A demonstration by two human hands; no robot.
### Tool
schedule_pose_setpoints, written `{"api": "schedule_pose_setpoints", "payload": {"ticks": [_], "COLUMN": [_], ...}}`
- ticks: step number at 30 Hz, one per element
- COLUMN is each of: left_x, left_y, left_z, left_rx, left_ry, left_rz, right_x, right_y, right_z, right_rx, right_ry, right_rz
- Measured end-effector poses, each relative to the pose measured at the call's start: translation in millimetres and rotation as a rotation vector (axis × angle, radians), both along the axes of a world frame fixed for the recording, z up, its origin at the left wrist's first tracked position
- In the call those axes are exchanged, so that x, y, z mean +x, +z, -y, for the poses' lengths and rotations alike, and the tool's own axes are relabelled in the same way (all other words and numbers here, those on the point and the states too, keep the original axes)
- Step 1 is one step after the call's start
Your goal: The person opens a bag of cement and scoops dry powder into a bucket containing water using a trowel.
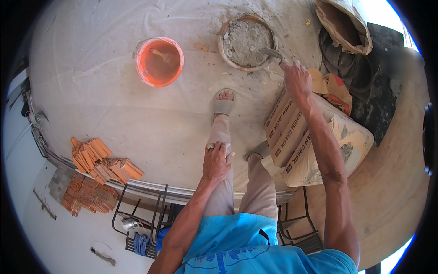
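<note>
My right hand (297,78) is closed round the handle of a trowel (271,53). Its metal blade lies over the right side of a round basin (222,51), at the rim. Grey, lumpy cement mix (247,41) fills much of that basin. Lower down, my left hand (217,162) rests on my left knee, fingers laid over the trouser leg and holding nothing. An orange bucket (142,75) stands left of the basin, with a pale-handled tool (163,56) inside it; the tool's kind is unclear.
Stacked paper cement bags (292,123) stand close by my right forearm. An opened sack (344,27) and dark rubber-looking tubs (349,68) sit at the far right. Bricks (98,157) are piled at the left. Black metal-framed chairs (141,219) stand behind me. Pale sheeting (114,114) covers the floor.
</note>
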State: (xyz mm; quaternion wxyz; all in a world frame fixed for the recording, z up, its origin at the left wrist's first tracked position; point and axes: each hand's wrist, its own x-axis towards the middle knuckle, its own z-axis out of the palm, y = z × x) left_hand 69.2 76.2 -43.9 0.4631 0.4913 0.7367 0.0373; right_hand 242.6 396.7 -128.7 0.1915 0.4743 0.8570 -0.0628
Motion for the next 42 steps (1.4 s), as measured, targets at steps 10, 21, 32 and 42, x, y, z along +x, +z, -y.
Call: {"api": "schedule_pose_setpoints", "payload": {"ticks": [10, 21, 32, 42], "left_x": [2.5, 9.2, 31.0, 62.1], "left_y": [-0.7, -5.1, -15.0, -15.5], "left_z": [3.5, 9.0, 21.8, 28.6], "left_rx": [0.004, 0.079, 0.047, 0.052], "left_ry": [-0.020, -0.118, -0.243, -0.356], "left_rz": [-0.003, -0.041, -0.127, -0.159], "right_x": [-4.9, 6.1, 102.7, 274.0], "right_y": [-5.2, 0.4, 138.3, 220.8], "right_z": [38.4, 75.9, 156.8, 305.3], "right_rx": [-0.090, -0.177, -0.591, -0.108], "right_ry": [-0.072, -0.366, -1.079, -1.488], "right_rz": [-0.097, -0.226, -1.104, -0.991]}}
